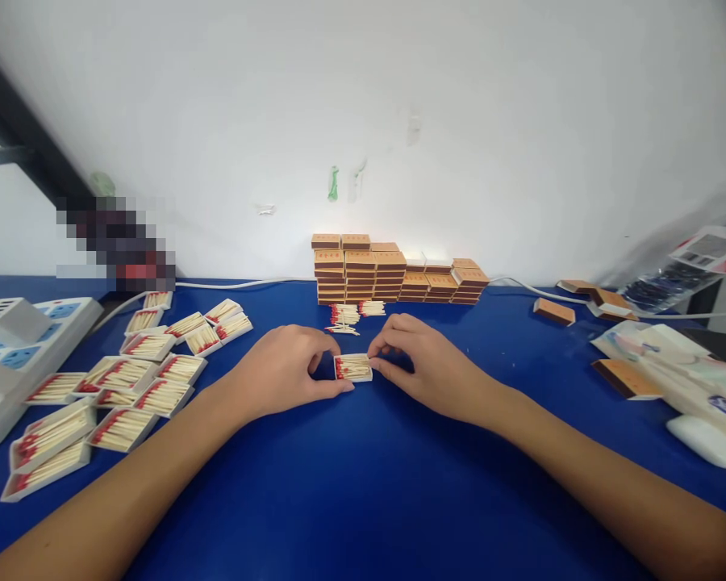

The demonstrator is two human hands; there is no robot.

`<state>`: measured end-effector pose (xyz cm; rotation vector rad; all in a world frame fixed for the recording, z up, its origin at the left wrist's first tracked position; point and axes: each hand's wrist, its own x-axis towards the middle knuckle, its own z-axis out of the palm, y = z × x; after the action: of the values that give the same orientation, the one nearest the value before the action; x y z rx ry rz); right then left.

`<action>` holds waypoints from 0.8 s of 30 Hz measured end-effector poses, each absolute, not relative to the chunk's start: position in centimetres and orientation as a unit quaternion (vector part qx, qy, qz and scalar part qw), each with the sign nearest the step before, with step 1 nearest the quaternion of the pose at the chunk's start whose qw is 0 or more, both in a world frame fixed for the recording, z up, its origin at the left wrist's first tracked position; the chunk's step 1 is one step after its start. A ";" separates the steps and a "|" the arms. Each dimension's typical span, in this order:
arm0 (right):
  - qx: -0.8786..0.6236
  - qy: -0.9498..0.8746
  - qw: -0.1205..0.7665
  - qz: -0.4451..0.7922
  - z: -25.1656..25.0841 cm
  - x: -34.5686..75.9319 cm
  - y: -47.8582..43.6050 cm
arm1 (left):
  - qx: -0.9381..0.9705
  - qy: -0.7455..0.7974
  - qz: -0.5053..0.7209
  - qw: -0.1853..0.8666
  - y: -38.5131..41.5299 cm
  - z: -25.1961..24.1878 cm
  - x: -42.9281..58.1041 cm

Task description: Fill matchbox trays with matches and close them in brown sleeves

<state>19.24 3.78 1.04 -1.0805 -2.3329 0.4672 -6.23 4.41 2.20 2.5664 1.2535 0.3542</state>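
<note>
A small white matchbox tray (352, 378) filled with red-tipped matches (353, 365) sits on the blue table between my hands. My left hand (287, 365) curves around its left end, with the index finger at the far corner and the thumb at the near corner. At the right end, the thumb and index finger of my right hand (406, 353) pinch the tray's edge. Just beyond it lie small loose piles of matches (344, 315). Behind those, closed matchboxes (360, 273) are stacked in several layers against the wall.
Several filled matchbox trays (148, 345) spread over the left side, beside a white power strip (66, 331). On the right are matchbox sleeves (555, 311), a tissue pack (683, 371), a white rounded case (707, 440) and a plastic-wrapped bundle (665, 282). White cables (248, 284) run along the wall.
</note>
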 end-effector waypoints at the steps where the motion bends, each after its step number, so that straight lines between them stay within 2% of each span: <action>1: -0.407 -0.855 0.267 0.177 0.8 19.1 3.8 | 0.885 0.430 0.122 0.133 4.4 2.2 -6.3; 4: -0.418 -0.836 0.290 0.207 0.3 18.8 3.9 | 0.888 0.424 0.126 0.130 4.6 2.2 -6.3; 15: -0.406 -0.847 0.260 0.225 0.7 17.9 4.4 | 0.895 0.421 0.102 0.110 4.2 2.5 -6.1; 20: -0.467 -0.817 0.298 0.162 0.1 17.3 7.4 | 0.894 0.421 0.104 0.111 4.3 2.6 -6.2; 24: -0.503 -0.816 0.249 0.138 -0.5 15.2 9.0 | 0.895 0.421 0.100 0.111 4.2 2.6 -6.2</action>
<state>15.24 8.97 -0.48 -1.3707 -2.2235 0.3749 -6.24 4.24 2.57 2.6283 1.2365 0.2932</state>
